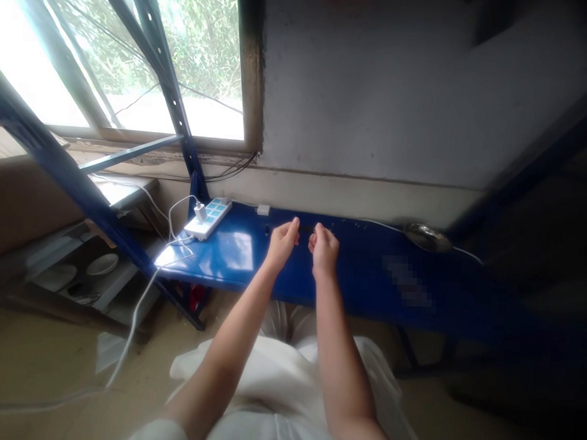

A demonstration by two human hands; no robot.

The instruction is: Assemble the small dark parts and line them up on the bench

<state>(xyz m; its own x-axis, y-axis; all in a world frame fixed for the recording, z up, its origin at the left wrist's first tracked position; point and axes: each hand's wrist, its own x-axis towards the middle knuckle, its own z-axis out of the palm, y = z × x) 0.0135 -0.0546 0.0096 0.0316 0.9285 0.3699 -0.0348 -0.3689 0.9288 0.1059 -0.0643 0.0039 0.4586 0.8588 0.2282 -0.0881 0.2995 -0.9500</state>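
Over the blue shelf top [291, 281], both my arms reach forward and the hands are close together. My left hand [283, 243] is closed in a pinch, thumb uppermost. A short gap away, my right hand [326, 248] is pinched in the same way. A thin dark thing [306, 229] seems to span the gap between the fingertips, too small and dim to name. Just left of my left hand lies a small black piece [267, 230] on the shelf. Several tiny bits [359, 225] are scattered beyond my right hand.
A white power strip [209, 218] with a plugged-in charger [200, 211] lies at the left, its cord [135, 317] trailing to the floor. A white adapter [263, 210] sits near the wall. A shiny metal dish [427, 237] stands back right. Blue uprights [170, 94] frame the left.
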